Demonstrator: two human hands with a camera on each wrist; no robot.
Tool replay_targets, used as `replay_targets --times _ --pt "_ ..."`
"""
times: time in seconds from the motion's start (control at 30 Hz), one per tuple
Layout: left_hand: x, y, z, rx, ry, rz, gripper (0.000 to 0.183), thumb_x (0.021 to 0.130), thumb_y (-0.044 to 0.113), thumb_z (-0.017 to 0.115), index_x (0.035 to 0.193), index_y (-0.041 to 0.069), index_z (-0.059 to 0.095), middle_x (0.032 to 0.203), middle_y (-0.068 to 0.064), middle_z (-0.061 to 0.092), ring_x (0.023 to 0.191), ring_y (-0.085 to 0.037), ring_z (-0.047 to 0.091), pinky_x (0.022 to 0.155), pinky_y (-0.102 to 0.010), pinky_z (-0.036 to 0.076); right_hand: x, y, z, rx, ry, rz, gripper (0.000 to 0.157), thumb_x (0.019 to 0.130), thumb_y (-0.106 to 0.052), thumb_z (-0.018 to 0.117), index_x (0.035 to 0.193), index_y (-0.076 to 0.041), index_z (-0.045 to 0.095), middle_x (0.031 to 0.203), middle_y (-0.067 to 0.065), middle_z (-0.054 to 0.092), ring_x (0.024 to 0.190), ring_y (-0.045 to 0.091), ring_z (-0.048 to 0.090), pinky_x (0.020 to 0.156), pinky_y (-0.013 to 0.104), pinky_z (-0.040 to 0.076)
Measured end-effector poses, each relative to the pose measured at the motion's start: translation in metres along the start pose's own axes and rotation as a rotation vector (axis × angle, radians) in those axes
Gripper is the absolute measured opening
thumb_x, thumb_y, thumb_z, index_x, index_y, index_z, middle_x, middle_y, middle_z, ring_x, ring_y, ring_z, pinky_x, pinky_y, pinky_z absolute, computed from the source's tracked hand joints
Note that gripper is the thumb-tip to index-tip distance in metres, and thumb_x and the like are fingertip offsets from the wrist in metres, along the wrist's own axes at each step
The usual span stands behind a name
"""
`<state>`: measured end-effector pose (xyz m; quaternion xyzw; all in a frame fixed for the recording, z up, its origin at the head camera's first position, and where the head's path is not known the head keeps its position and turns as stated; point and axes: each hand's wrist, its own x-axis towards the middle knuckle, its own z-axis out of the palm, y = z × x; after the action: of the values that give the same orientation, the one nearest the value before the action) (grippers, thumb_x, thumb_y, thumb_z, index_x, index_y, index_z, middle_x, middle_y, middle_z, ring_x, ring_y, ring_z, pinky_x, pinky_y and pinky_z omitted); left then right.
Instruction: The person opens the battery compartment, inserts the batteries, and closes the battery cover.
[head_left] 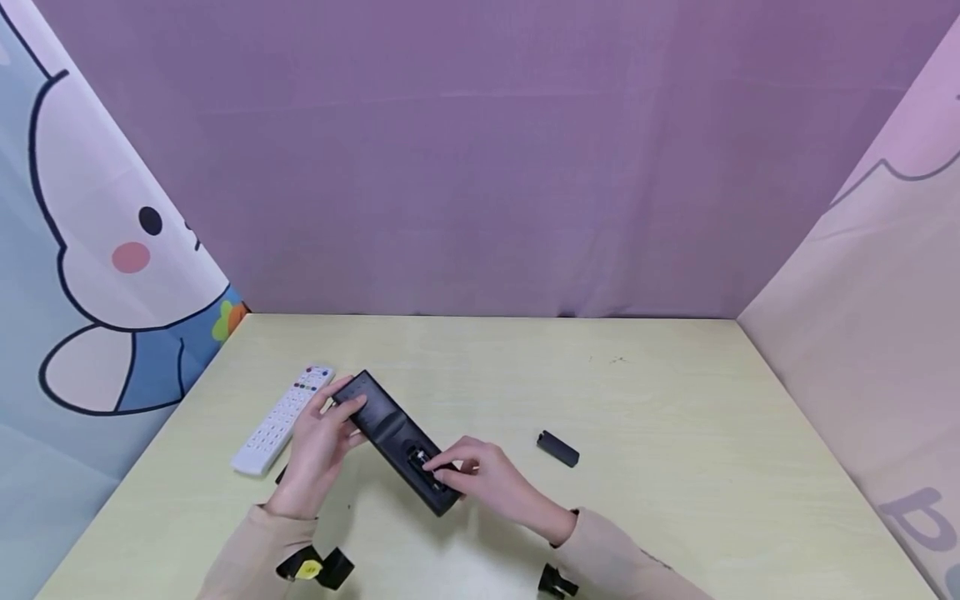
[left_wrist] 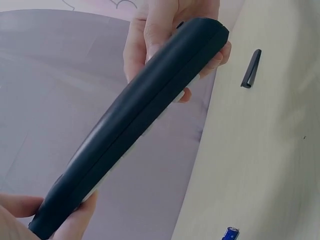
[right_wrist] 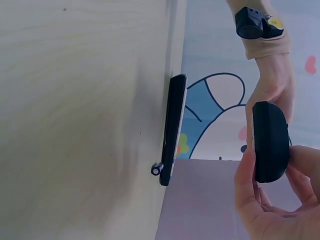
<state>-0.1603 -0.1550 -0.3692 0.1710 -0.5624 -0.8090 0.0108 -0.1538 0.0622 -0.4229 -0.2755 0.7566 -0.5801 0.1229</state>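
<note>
A black remote control (head_left: 390, 423) is held up off the table, tilted, with its back toward the head camera. My left hand (head_left: 318, 450) grips its far end, thumb on the back. At the near end my right hand (head_left: 487, 479) has thumb and fingertips at the uncovered battery compartment (head_left: 420, 458), where something silvery shows. In the left wrist view, other fingers of the right hand (left_wrist: 165, 30) curl under that end. The right fingertips partly hide the compartment. Right of the hands lies a black battery cover (head_left: 557, 448).
A white remote control (head_left: 281, 421) lies buttons up on the table, left of my left hand. Beside it stands out a small battery (right_wrist: 156, 169), blue in the left wrist view. Printed cloth walls (head_left: 480, 200) border the table's back and sides.
</note>
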Motion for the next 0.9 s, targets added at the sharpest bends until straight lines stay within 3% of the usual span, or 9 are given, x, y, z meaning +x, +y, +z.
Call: replay_targets --times 0.23,0.5,0.73,0.9 --pt "0.000 0.000 -0.002 -0.002 -0.006 -0.013 0.035 0.086 -0.001 0.049 0.117 0.013 0.043 0.095 -0.002 0.055 0.074 -0.014 0.063 0.064 -0.029 0.053 -0.003 -0.016 0.000 -0.007 0.006 -0.001 0.016 0.083 -0.004 0.059 0.096 -0.003 0.067 0.088 0.006 0.056 0.052 0.008 0.049 0.050 0.032 0.051" --pt "0.001 0.001 -0.005 0.014 -0.014 -0.027 0.038 0.086 0.000 0.050 0.121 0.012 0.041 0.097 -0.002 0.055 0.077 -0.014 0.063 0.067 -0.029 0.053 -0.007 -0.040 -0.006 -0.051 -0.053 -0.023 0.018 0.084 -0.001 0.055 0.099 0.002 0.065 0.091 0.013 0.057 0.061 0.005 0.050 0.056 0.015 0.046" --pt "-0.001 0.003 -0.007 0.020 -0.016 -0.049 0.039 0.087 0.004 0.050 0.123 0.014 0.040 0.096 0.000 0.056 0.078 -0.014 0.062 0.069 -0.028 0.052 -0.007 -0.039 -0.008 -0.059 -0.098 -0.035 0.020 0.085 -0.001 0.054 0.103 0.002 0.063 0.095 0.014 0.057 0.072 0.016 0.056 0.063 0.017 0.048" --pt "-0.001 0.004 -0.010 0.032 -0.033 -0.047 0.046 0.089 0.005 0.049 0.132 0.010 0.032 0.109 -0.006 0.050 0.079 -0.014 0.062 0.071 -0.028 0.052 -0.002 -0.025 -0.005 -0.063 -0.094 -0.046 0.021 0.085 -0.001 0.054 0.103 0.002 0.063 0.101 0.014 0.058 0.085 0.018 0.056 0.071 0.021 0.049"
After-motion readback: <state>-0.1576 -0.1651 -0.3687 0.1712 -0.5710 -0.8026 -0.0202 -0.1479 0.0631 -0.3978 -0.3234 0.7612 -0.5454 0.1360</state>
